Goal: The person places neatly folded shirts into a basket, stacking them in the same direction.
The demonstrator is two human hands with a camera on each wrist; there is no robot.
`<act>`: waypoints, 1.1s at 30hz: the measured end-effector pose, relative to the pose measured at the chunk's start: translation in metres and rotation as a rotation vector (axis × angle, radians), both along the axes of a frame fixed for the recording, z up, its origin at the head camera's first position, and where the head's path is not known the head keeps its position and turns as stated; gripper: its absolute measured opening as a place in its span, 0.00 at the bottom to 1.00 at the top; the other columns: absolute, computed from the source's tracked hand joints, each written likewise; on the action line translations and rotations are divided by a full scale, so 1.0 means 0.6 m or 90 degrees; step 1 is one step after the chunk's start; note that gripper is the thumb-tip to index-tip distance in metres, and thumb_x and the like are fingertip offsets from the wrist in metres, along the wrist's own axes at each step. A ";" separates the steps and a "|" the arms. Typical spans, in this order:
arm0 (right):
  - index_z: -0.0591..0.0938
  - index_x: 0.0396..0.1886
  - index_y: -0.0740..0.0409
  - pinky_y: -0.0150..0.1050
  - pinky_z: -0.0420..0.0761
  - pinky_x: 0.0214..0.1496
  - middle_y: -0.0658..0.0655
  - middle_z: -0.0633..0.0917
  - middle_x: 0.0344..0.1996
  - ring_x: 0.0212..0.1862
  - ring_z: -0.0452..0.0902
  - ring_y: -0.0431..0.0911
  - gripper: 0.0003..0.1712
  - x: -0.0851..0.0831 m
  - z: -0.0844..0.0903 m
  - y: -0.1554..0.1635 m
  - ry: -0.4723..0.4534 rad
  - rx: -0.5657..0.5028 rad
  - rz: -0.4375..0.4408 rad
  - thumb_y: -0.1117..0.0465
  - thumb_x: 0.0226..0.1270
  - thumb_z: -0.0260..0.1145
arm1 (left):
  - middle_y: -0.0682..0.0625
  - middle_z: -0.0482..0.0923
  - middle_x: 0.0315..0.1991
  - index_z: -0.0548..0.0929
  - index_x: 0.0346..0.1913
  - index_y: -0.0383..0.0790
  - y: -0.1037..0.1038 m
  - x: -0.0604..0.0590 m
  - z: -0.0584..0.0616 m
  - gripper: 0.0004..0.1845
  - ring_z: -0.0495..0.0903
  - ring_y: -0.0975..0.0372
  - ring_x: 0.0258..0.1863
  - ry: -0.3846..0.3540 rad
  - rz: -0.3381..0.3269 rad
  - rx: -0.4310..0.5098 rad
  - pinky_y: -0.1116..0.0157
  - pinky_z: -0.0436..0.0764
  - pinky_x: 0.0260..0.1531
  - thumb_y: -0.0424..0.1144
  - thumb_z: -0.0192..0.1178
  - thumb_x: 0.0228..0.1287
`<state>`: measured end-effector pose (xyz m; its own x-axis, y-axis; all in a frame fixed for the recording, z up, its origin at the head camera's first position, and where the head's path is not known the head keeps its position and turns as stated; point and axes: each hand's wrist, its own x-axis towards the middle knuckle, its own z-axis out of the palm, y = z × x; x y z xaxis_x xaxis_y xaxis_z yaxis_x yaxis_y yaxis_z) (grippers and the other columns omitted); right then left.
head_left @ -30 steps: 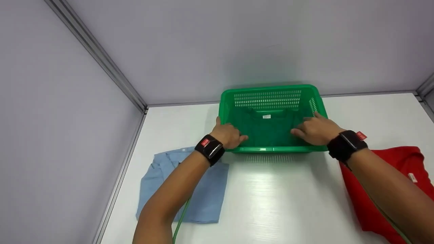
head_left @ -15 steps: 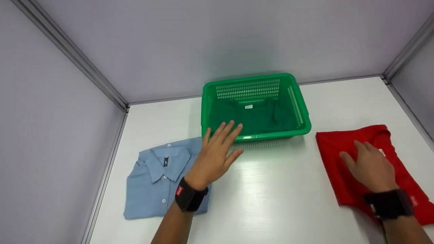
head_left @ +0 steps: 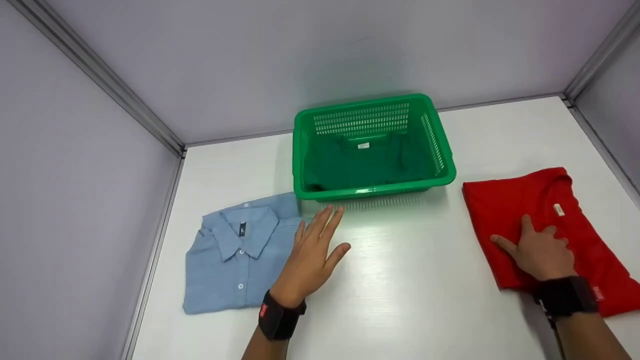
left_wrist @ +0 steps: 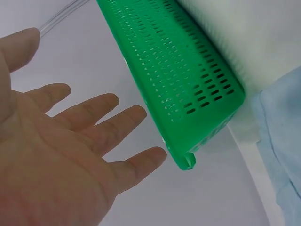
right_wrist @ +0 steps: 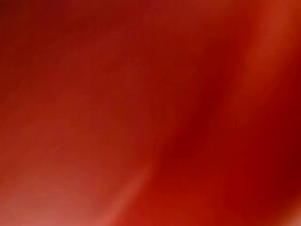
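Note:
My left hand point(head_left: 309, 262) is held with its fingers spread and holds nothing. It overlaps the right edge of a folded light-blue button shirt point(head_left: 215, 280), just in front of the basket. In the left wrist view its palm and fingers show beside the green basket point(left_wrist: 188, 94). On the right, my right hand point(head_left: 544, 252) rests on a folded red shirt point(head_left: 510, 205), thumb and forefinger extended across the cloth. Blurred red cloth point(right_wrist: 141, 113) fills the right wrist view. A folded green shirt point(head_left: 365, 165) with a white neck label lies inside the basket.
The basket stands near the back wall point(head_left: 240, 65), its front rim point(head_left: 365, 192) facing me. Grey-edged partition walls bound the white table point(head_left: 395, 290) at the left, back and right. A black band is worn on each wrist.
Both hands have left the basket. The left hand has drawn back toward me with fingers spread. My right hand has moved right onto the red shirt. The view has shifted too.

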<state>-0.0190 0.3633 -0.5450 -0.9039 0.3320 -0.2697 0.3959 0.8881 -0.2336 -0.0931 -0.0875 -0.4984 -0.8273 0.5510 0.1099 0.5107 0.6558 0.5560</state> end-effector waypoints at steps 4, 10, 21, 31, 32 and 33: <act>0.60 0.76 0.77 0.78 0.81 0.44 0.93 0.65 0.53 0.48 0.67 0.88 0.58 0.014 -0.003 0.006 0.015 0.003 0.053 0.35 0.69 0.69 | 0.43 0.56 0.85 0.54 0.86 0.50 0.002 0.008 -0.011 0.37 0.57 0.46 0.84 -0.001 -0.009 -0.011 0.31 0.51 0.79 0.58 0.50 0.83; 0.64 0.77 0.72 0.81 0.75 0.52 0.93 0.63 0.66 0.62 0.62 0.94 0.59 0.038 -0.005 0.001 0.016 -0.006 0.149 0.34 0.65 0.73 | 0.43 0.57 0.84 0.55 0.86 0.50 0.015 0.017 -0.024 0.37 0.59 0.44 0.83 0.010 -0.030 -0.033 0.31 0.53 0.78 0.58 0.49 0.83; 0.69 0.80 0.56 0.79 0.70 0.64 0.81 0.62 0.77 0.74 0.56 0.85 0.59 0.064 -0.002 -0.055 -0.020 -0.070 0.267 0.35 0.53 0.81 | 0.45 0.60 0.84 0.58 0.85 0.53 0.045 0.042 -0.043 0.36 0.63 0.46 0.82 0.048 -0.090 -0.112 0.35 0.60 0.78 0.56 0.54 0.82; 0.74 0.78 0.46 0.78 0.65 0.70 0.71 0.66 0.79 0.78 0.57 0.78 0.54 0.068 0.006 -0.146 0.002 -0.106 0.374 0.39 0.52 0.84 | 0.48 0.61 0.84 0.66 0.82 0.52 0.067 0.073 -0.058 0.35 0.65 0.48 0.81 0.091 -0.152 -0.176 0.37 0.67 0.75 0.54 0.61 0.77; 0.74 0.78 0.45 0.78 0.64 0.71 0.71 0.66 0.79 0.78 0.57 0.77 0.54 0.067 0.006 -0.157 0.001 -0.109 0.383 0.39 0.52 0.84 | 0.48 0.61 0.83 0.66 0.81 0.52 0.068 0.076 -0.060 0.35 0.64 0.47 0.81 0.092 -0.158 -0.182 0.37 0.67 0.75 0.54 0.61 0.77; 0.74 0.78 0.44 0.77 0.64 0.72 0.70 0.66 0.80 0.79 0.57 0.76 0.53 0.065 0.007 -0.167 -0.003 -0.113 0.390 0.40 0.52 0.84 | 0.47 0.61 0.83 0.67 0.81 0.52 0.069 0.079 -0.061 0.35 0.63 0.47 0.82 0.092 -0.163 -0.191 0.37 0.66 0.75 0.55 0.62 0.76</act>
